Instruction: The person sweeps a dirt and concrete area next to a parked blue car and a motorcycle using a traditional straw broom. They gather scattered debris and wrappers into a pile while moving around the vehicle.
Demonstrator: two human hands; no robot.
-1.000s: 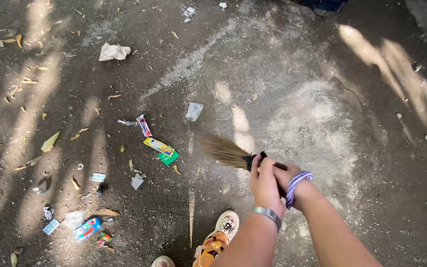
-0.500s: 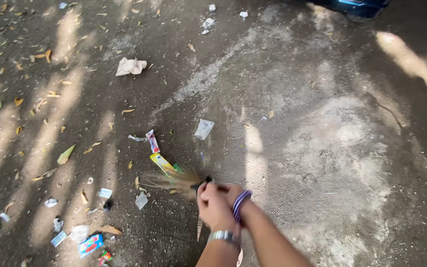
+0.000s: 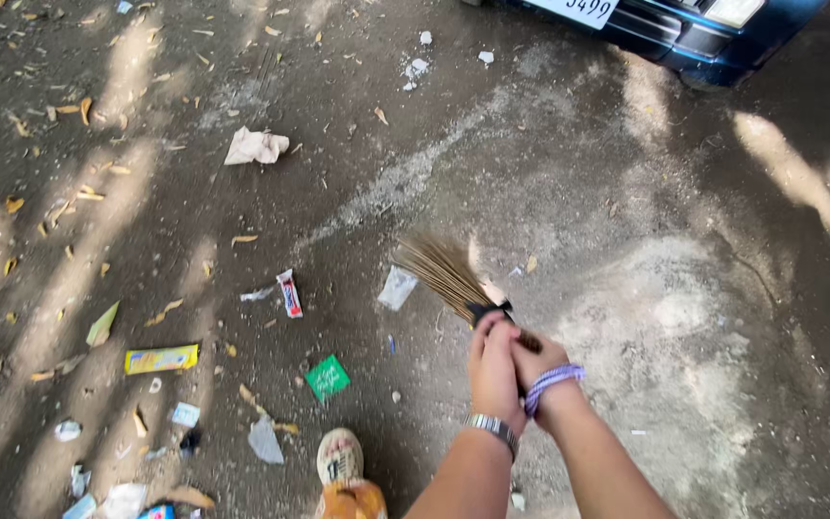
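Above a dusty concrete ground, a short broom was held by both hands, its straw bristles fanned up and to the left and its dark binding just above the knuckles. The left hand was clenched around the broom's handle, a metal watch worn on its wrist. The right hand was clenched around the same handle just beside the left, touching it, with a purple band looped around that wrist.

Just left of the broom's bristles, a pale scrap of plastic was lying flat. Farther left of the broom, a small red and white wrapper was seen, and below the broom's bristles, to the left of the hands, a green square packet. Well to the left of the broom, a yellow wrapper was lying among dry leaves. A crumpled paper was lying well above and left of the broom. Below the broom, near the bottom edge, a sandalled foot was planted. Far above and right of the broom, the dark blue bumper of a car was visible.
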